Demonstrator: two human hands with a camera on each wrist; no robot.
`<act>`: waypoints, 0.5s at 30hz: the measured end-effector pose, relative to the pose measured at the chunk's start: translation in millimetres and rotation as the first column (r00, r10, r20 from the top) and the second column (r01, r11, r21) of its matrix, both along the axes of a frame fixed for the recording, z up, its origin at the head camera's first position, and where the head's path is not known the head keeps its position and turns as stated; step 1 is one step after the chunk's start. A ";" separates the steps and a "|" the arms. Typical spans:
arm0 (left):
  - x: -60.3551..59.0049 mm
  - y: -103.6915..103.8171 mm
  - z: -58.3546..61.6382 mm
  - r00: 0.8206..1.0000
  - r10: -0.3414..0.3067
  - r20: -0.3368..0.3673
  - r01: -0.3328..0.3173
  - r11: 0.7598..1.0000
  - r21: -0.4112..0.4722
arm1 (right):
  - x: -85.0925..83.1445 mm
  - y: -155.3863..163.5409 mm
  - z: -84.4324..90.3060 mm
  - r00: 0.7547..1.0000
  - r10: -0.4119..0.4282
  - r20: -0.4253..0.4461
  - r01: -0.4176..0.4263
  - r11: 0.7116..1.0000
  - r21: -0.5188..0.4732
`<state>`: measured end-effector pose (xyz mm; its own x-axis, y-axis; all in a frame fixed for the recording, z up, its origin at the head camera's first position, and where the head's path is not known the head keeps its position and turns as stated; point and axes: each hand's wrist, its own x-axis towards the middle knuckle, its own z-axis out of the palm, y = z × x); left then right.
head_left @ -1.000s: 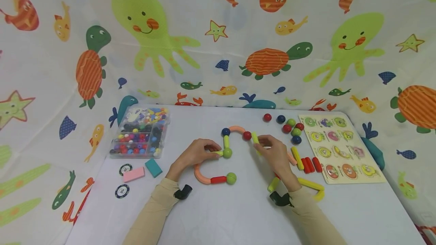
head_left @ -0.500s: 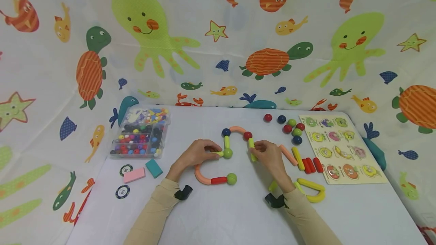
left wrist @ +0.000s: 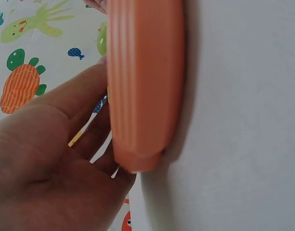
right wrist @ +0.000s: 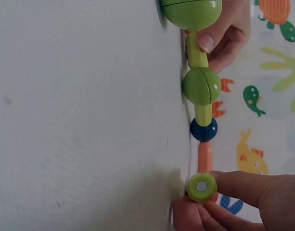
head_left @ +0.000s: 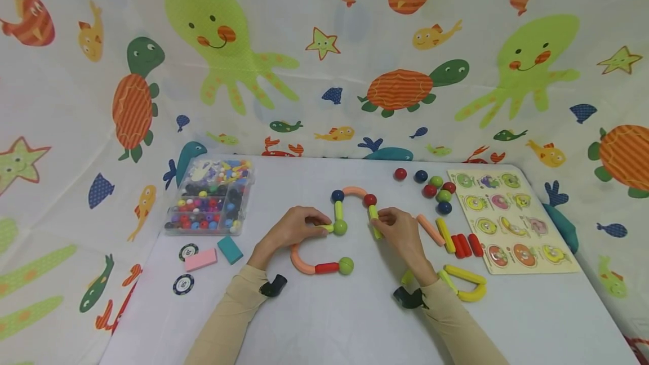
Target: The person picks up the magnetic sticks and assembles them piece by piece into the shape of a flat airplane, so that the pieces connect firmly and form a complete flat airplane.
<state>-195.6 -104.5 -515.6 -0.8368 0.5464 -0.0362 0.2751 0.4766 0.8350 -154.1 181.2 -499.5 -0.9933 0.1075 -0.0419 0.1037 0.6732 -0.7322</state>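
Note:
A chain of toy rods and balls lies mid-table: an orange curved rod [head_left: 300,261], a red rod [head_left: 326,267], green balls [head_left: 340,227], a blue ball [head_left: 337,195], an orange arch [head_left: 354,191] and a red ball [head_left: 369,200]. My left hand [head_left: 293,230] pinches a short yellow-green rod [right wrist: 196,51] beside the middle green ball [right wrist: 201,85]. My right hand [head_left: 400,231] pinches a yellow-green rod [head_left: 374,221] that hangs from the red ball; its round end [right wrist: 201,186] faces the right wrist view. The orange curved rod [left wrist: 142,82] fills the left wrist view next to my palm.
A clear bead box [head_left: 210,197] stands at the left, with a pink block [head_left: 200,259], a teal block [head_left: 230,249] and two chips [head_left: 182,284] near it. Loose balls [head_left: 435,190], spare rods [head_left: 456,241] and a peg puzzle board [head_left: 507,218] lie at the right.
My right hand has shifted left and swung the yellow-green rod upright under the red ball. My left hand has stayed put on its short rod.

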 end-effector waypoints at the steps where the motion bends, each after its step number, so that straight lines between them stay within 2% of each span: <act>1: 0.0 0.0 0.0 1.000 -0.001 -0.001 0.001 1.000 0.000 | -0.2 -0.1 0.2 1.000 0.001 0.000 -0.001 1.000 0.003; 15: -0.1 -0.6 -0.3 1.000 0.002 0.001 -0.002 1.000 0.000 | 0.7 3.7 0.0 0.999 0.031 0.028 -0.031 0.999 0.006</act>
